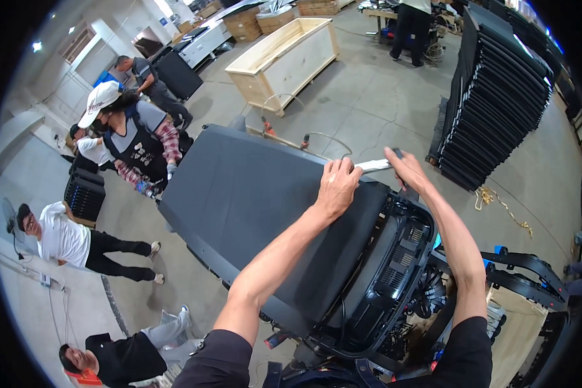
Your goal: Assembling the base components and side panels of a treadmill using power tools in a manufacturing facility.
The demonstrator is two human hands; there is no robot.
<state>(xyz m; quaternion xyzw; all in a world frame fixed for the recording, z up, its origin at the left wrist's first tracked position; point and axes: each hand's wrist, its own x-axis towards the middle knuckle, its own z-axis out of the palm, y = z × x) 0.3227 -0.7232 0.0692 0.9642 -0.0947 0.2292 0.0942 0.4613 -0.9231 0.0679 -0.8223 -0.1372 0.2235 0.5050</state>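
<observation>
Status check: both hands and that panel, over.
Left hand flat on the dark panel's top edge. Right hand gripping a white strip at that edge. Nothing in the way.

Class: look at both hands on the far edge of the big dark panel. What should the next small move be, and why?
Probably draw the white strip a little further along the panel edge. The left hand lies flat on the panel near that edge, pinning it, while the right hand grips the strip's other end, so the strip lies stretched between them.
</observation>
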